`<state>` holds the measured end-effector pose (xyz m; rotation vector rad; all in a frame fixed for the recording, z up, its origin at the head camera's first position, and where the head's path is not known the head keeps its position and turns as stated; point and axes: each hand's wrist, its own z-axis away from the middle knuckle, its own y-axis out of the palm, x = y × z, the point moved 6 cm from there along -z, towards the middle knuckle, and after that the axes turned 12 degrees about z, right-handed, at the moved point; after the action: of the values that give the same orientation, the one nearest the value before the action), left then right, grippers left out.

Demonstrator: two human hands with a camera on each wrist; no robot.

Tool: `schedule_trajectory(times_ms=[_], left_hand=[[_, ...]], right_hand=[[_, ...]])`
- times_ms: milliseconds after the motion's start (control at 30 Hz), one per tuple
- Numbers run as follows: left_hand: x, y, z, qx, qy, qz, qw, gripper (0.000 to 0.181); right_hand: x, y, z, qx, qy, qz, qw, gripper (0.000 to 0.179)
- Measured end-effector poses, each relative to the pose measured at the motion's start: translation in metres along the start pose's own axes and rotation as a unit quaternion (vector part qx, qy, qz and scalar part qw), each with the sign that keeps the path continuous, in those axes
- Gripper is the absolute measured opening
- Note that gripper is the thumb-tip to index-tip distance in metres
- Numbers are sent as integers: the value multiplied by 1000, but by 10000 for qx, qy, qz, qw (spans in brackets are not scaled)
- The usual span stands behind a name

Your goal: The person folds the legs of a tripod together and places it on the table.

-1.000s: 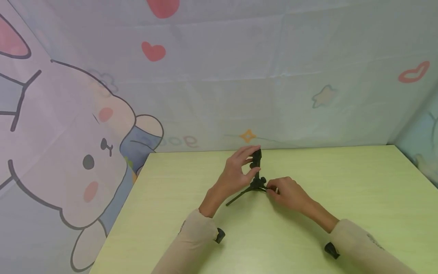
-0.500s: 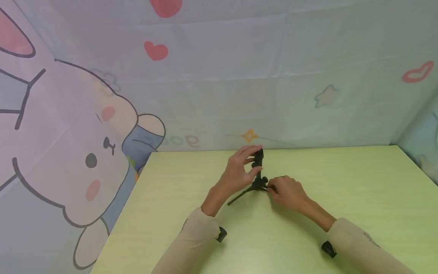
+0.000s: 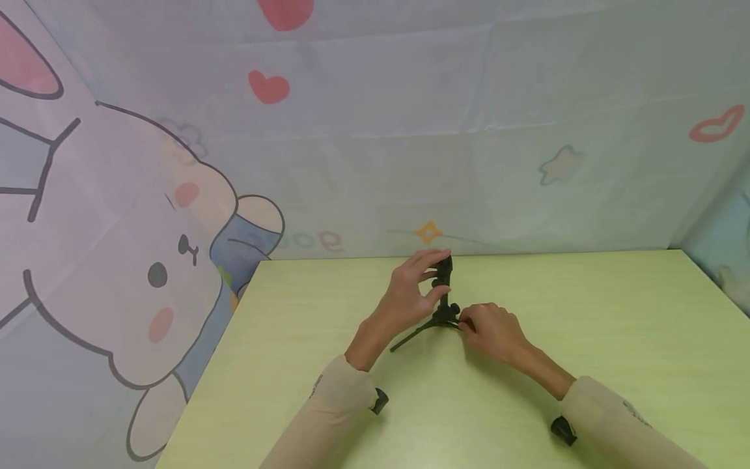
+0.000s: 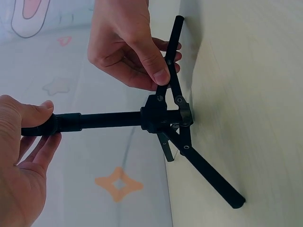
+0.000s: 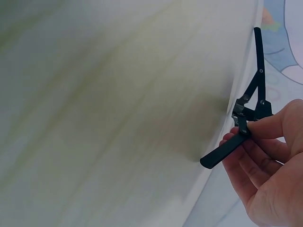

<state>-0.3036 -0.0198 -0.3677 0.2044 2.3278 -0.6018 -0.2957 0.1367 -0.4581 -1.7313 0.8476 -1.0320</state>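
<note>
A small black tripod (image 3: 444, 311) stands near the back middle of the table, its legs splayed. My left hand (image 3: 401, 296) grips the upper end of its column, thumb on one side and fingers on the other. Low on the right, my right hand (image 3: 495, 331) pinches one leg between thumb and fingers. The left wrist view shows the column (image 4: 111, 119), the hinged leg braces and a leg (image 4: 215, 177) pointing away from the hands. In the right wrist view the pinched leg (image 5: 225, 150) passes under my thumb, and another leg (image 5: 259, 52) extends beyond.
The tripod rests on a pale yellow-green table (image 3: 316, 293). Behind the table's back edge hangs a light cloth backdrop (image 3: 375, 163) printed with a rabbit, hearts and stars. Each sleeve has a black wrist device, one at the left cuff (image 3: 379, 400) and one at the right (image 3: 564, 430).
Both hands keep their hold on the tripod with barely any movement. The whole head view has shifted slightly, so the scene sits a little further right.
</note>
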Motion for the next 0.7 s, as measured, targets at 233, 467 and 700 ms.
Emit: schedule_trajectory(times_ms=[233, 467, 700], left_hand=[[1, 0, 0, 11, -27, 8, 10000, 58], [1, -1, -1, 19, -20, -35, 10000, 58], [0, -2, -2, 33, -43, -51, 10000, 58]], right_hand=[[1, -2, 1, -94, 15, -26, 10000, 12], [1, -5, 1, -187, 0, -75, 9998, 13], [1, -8, -1, -384, -101, -212, 9990, 12]])
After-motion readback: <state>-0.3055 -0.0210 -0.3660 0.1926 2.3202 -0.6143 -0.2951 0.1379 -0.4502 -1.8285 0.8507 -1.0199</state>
